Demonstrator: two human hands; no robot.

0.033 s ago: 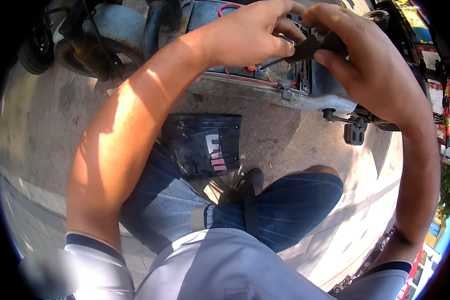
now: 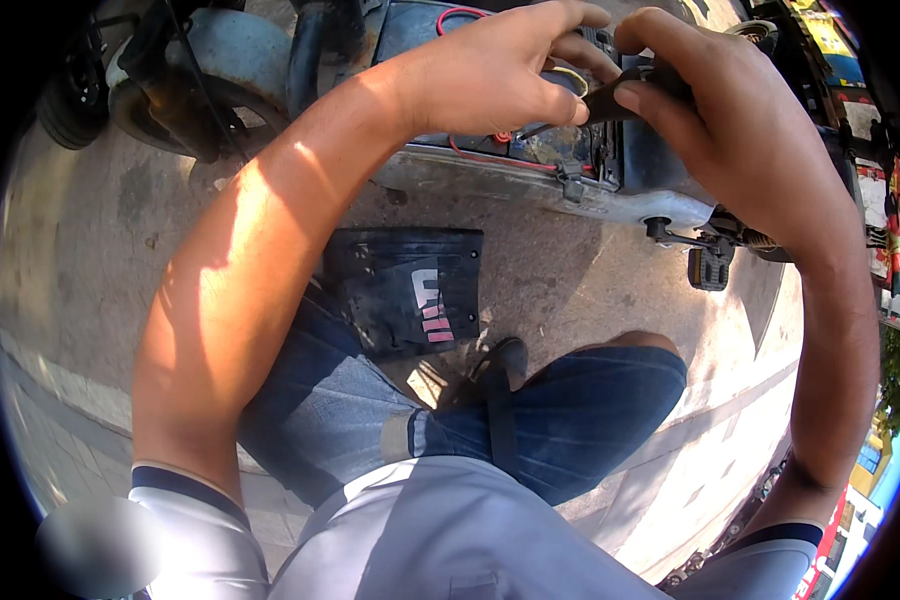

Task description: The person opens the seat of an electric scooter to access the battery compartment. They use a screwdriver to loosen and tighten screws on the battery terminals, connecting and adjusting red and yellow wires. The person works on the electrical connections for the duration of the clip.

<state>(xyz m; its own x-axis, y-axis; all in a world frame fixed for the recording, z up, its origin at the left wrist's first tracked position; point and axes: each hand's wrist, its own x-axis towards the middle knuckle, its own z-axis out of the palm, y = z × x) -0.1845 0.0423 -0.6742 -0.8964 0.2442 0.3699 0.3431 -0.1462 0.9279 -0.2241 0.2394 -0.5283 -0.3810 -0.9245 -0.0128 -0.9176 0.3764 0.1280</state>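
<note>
Over an opened, low metal compartment (image 2: 470,165) of a vehicle, both hands meet at a dark-handled screwdriver (image 2: 607,103). Its thin shaft slants down and left toward the wiring. My right hand (image 2: 735,120) is closed around the handle, with the thumb along it; part of the grip is hidden. My left hand (image 2: 510,75) is curled at the handle's front end, thumb and finger on either side of it. Below the hands, a red wire (image 2: 480,152) runs along the compartment's edge past a metal latch (image 2: 570,185). What the screwdriver's tip touches is not clear.
A black panel (image 2: 370,262) with pale and pink markings lies on the ground by my knees. A crank and pedal (image 2: 710,265) stick out at the right. A wheel with a rusty fender (image 2: 205,75) stands at the left; colourful items (image 2: 835,50) line the far right.
My right hand has shifted slightly around the screwdriver's handle, its thumb moving a little left. The left hand has barely moved.
</note>
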